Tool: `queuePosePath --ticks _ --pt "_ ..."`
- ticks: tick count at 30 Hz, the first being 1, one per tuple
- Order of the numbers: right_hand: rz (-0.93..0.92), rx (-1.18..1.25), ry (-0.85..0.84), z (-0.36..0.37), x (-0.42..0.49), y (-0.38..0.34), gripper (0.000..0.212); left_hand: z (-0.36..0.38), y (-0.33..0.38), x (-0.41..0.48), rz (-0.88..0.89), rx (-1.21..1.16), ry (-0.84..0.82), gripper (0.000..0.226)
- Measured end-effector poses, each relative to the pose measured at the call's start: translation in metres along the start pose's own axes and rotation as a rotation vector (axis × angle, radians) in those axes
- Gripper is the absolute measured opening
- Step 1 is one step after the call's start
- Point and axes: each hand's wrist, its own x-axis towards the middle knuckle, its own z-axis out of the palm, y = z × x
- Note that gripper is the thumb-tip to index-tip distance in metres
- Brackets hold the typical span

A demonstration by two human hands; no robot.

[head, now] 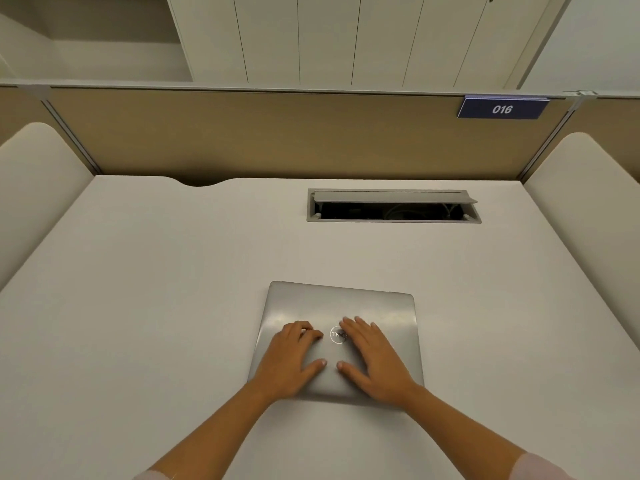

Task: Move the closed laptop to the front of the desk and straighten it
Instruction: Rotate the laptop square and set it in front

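two bare hands rest flat on a closed silver laptop [337, 337] lying on a pale counter [138, 306], toward its near side and a little right of centre. the left hand [289, 358] covers the lid's left half, its fingers [308, 332] slightly curled, knuckles raised, tips touching the metal. the right hand [375, 355] lies splayed, fingers released and flat; neither hand grips an edge. the round logo [337, 335] between the hands is partly covered by the right fingertips and hard to read. the laptop sits slightly skewed, its far edge sloping down to the right; its near edge is hidden under both wrists. farther back, an open cable hatch [393, 206] is set into the counter, its flap raised and its inside too dark to make out. a blue tag [502, 108] reading 016 hangs on the tan partition [259, 133]. pink sleeve cuffs are cut off at the bottom edge.
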Motion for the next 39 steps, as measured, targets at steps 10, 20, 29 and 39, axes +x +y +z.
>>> queuePosePath --ticks 10,20,29,39 --pt "-0.148 -0.343 -0.111 0.01 -0.041 0.011 0.078 0.013 -0.013 -0.016 0.15 0.199 -0.126 0.112" --pt "-0.186 -0.451 -0.138 0.013 -0.033 0.02 0.076 0.021 -0.013 -0.013 0.129 0.266 -0.127 0.114" --pt "-0.194 -0.458 -0.201 0.005 -0.015 0.03 0.076 0.021 -0.012 -0.007 0.087 0.265 -0.093 0.112" --pt "-0.178 -0.434 -0.146 0.006 -0.01 0.029 0.074 0.016 -0.014 -0.001 0.104 0.261 -0.081 0.109"
